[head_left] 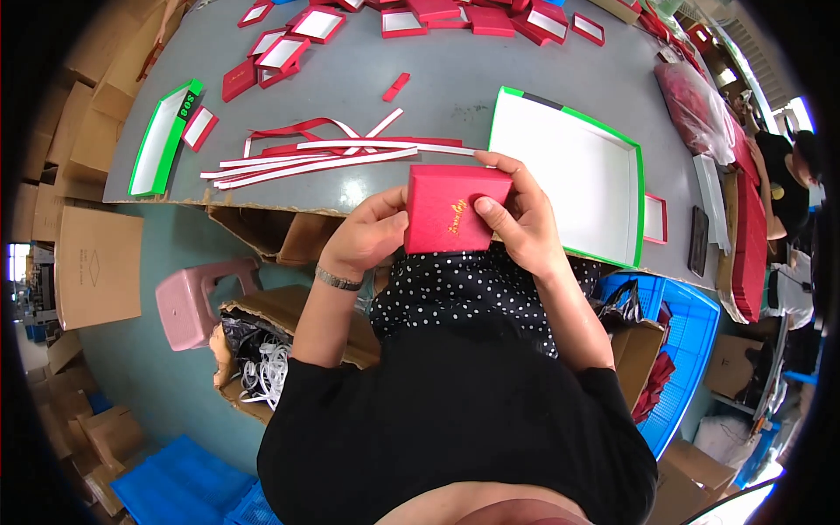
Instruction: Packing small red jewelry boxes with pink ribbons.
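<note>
both hands, left hand point(363, 234) and right hand point(516, 219), clasp the red gift box point(451, 210) above the grey table point(437, 96) edge; loosened fingers could drop it onto the lap.

Grey worktop point(437, 96) spans the upper frame. Upper centre: loose red and white strips point(315, 153). Top edge: open red box halves point(402, 19) in rows. Right of centre: large green-edged white tray point(569, 171); upper left: narrow green-edged tray point(162, 136). Left of centre, on the floor: pink stool point(197, 297). Lower left: cardboard carton point(254, 350) holding white cords. Lower right: blue plastic crate point(687, 350).
</note>
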The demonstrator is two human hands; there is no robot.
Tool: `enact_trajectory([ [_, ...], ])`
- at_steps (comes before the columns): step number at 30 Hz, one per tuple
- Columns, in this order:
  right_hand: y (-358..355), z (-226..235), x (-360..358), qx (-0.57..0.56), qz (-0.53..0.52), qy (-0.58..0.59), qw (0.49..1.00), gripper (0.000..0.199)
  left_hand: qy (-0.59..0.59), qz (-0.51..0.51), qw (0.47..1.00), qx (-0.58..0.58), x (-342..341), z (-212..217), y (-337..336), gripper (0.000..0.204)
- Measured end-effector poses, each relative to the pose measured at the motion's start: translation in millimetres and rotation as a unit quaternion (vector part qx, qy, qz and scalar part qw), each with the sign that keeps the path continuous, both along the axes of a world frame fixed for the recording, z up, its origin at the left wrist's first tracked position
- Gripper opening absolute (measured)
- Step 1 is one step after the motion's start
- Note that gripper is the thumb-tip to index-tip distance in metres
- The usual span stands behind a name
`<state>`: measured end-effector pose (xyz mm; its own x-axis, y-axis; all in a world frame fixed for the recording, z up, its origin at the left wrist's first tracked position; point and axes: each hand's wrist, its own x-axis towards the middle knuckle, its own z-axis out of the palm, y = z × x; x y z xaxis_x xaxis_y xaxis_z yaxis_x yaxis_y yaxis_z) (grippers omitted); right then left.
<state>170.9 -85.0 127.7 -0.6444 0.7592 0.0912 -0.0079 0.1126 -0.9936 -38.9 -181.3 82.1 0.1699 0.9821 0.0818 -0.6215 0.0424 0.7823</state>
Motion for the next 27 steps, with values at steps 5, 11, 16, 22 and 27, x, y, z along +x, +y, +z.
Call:
enact_trajectory([
  [5, -8.3, 17.1, -7.2, 0.266, 0.148, -0.105, 0.947, 0.052, 0.127, 0.025, 0.992, -0.006, -4.0, 3.0, -17.1, 0.043],
  [11, 17.3, 30.7, -46.1, 0.191, 0.444, -0.104, 0.869, 0.055, 0.231, 0.056, 0.971, -0.031, 10.8, 2.3, -41.6, 0.028],
  [16, 86.9, -20.0, -113.5, 0.308, 0.210, -0.183, 0.910, 0.027, 0.171, 0.124, 0.974, -0.085, 10.7, -22.6, -53.7, 0.021],
  [22, 137.9, -72.5, -160.1, 0.456, 0.096, -0.328, 0.822, 0.019, 0.173, 0.164, 0.961, -0.139, 14.9, -46.0, -74.8, 0.024],
  [27, 141.6, -78.6, -150.5, 0.489, 0.139, -0.359, 0.783, 0.017, 0.154, 0.194, 0.952, -0.181, 19.8, -50.3, -75.1, 0.014],
])
